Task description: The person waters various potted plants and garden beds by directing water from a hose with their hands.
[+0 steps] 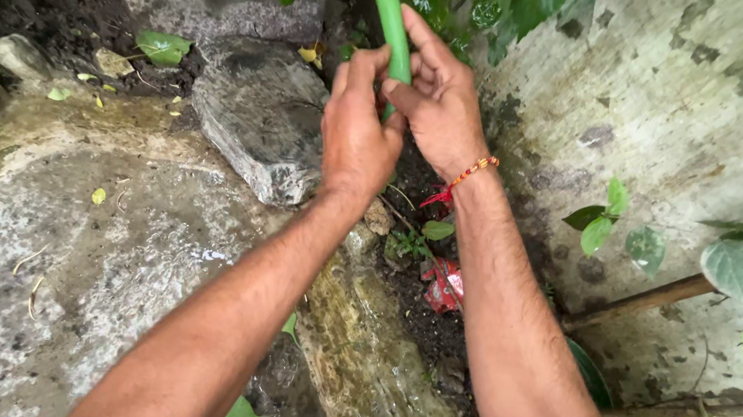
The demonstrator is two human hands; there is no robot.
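A thick smooth green plant stem rises from the soil strip between a stone edge and a wall, running up out of the top of the view. My left hand is closed around the stem from the left, knuckles toward me. My right hand wraps the stem from the right, fingers curled over it just above the left hand. A red and orange thread band circles my right wrist. The lower part of the stem is hidden behind both hands.
Wet grey stone paving fills the left, with a flat rock slab beside the soil. A stained concrete wall stands at right. Red wrapper scraps lie in the dark soil. Leafy twigs and a slanted stick cross at right.
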